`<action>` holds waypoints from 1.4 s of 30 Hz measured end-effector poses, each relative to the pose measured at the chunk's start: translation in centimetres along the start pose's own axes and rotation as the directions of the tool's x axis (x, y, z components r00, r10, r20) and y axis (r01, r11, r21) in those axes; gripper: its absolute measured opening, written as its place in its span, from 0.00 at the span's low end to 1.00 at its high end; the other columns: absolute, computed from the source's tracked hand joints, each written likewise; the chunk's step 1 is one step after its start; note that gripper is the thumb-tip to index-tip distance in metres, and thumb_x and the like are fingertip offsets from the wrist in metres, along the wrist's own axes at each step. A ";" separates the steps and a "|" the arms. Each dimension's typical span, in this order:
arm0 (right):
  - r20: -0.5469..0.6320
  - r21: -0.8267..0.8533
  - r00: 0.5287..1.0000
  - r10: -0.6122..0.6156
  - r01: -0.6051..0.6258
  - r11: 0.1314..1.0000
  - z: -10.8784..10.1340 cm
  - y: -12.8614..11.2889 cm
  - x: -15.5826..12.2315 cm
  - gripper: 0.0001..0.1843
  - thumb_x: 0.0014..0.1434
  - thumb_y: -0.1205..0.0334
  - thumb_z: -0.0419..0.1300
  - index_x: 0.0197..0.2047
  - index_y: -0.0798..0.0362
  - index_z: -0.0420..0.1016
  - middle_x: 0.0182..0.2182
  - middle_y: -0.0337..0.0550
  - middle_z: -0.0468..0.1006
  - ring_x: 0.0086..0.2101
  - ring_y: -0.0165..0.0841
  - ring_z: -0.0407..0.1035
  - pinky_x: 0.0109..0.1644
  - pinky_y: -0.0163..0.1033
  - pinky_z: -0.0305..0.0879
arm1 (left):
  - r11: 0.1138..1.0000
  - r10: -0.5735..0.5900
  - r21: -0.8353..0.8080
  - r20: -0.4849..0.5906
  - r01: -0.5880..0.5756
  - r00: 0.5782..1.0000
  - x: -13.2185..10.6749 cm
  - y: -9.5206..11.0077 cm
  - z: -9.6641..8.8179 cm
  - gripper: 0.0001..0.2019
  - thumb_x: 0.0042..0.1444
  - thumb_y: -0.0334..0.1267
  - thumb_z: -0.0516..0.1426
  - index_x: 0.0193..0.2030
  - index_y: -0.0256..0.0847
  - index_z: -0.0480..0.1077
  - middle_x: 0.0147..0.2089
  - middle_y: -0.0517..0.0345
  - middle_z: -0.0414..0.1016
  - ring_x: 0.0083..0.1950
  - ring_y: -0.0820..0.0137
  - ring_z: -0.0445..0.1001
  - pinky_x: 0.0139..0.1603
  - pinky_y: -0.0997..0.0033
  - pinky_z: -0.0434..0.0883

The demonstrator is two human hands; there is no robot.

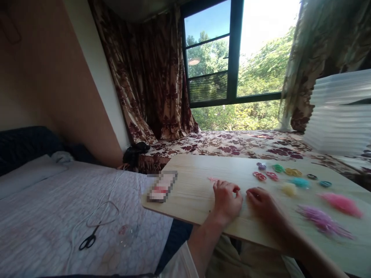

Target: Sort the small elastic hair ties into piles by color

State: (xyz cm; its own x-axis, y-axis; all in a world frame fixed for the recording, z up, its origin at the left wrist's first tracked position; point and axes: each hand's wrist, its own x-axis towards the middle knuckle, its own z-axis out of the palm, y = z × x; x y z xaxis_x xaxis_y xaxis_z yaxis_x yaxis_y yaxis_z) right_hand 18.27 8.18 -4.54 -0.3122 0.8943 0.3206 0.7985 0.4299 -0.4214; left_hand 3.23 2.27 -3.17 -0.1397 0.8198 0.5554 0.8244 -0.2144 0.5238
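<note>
My left hand (227, 199) rests at the table's middle, its fingers curled and the thumb bent toward the index finger. Thin pink strands (213, 179) lie on the wood at its far left side, partly behind the knuckles. Just to the right, my right hand (262, 202) is low over the table with its fingertips pressed together, pointing at the left hand. A small gap separates the hands. Whatever is in either set of fingers is too small or hidden to make out. Bundles of coloured bands, such as red loops (259, 176) and yellow loops (293, 172), lie beyond my right hand.
On the pale wooden table (188, 193) are a pixelated phone-like object (162, 187), a purple strand pile (324, 222), a pink pile (342, 204) and a teal clump (300, 182). Black-handled scissors (88, 242) and a white cable (101, 208) lie on the bed (52, 208).
</note>
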 end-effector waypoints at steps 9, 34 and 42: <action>-0.021 0.015 1.000 0.008 -0.008 1.000 -0.1 -0.2 0.1 0.14 0.58 0.57 0.53 0.34 0.48 0.79 0.36 0.42 0.80 0.35 0.36 0.74 0.35 0.37 0.60 | 0.975 -0.085 0.204 -0.035 0.091 0.996 2.6 -5.1 -4.5 0.06 0.62 0.35 0.56 0.38 0.42 0.76 0.42 0.54 0.79 0.51 0.63 0.72 0.59 0.52 0.66; 0.027 -0.057 1.000 -0.004 0.006 0.998 -0.6 -1.2 -0.7 0.12 0.66 0.55 0.56 0.38 0.54 0.74 0.36 0.40 0.76 0.36 0.30 0.70 0.43 0.41 0.68 | 0.906 -0.125 0.415 0.075 0.082 0.989 2.9 -8.6 -4.2 0.14 0.64 0.43 0.56 0.53 0.39 0.69 0.56 0.50 0.71 0.53 0.63 0.73 0.54 0.53 0.72; 0.041 -0.071 0.999 -0.001 0.004 0.997 -0.7 -1.3 -0.8 0.12 0.66 0.55 0.56 0.39 0.54 0.74 0.39 0.40 0.76 0.38 0.30 0.71 0.45 0.42 0.69 | 0.915 -0.093 0.403 0.156 0.023 0.983 2.0 -9.0 -5.8 0.08 0.63 0.35 0.55 0.44 0.42 0.75 0.46 0.53 0.76 0.54 0.62 0.70 0.60 0.48 0.62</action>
State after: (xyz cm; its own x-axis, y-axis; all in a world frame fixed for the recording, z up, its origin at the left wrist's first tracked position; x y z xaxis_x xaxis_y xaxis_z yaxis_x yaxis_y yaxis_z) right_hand 17.84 6.79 -3.61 -0.3336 0.8983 0.2861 0.8320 0.4232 -0.3587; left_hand -7.70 2.76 -3.04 -0.1290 0.9088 0.3967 0.9722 0.0370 0.2313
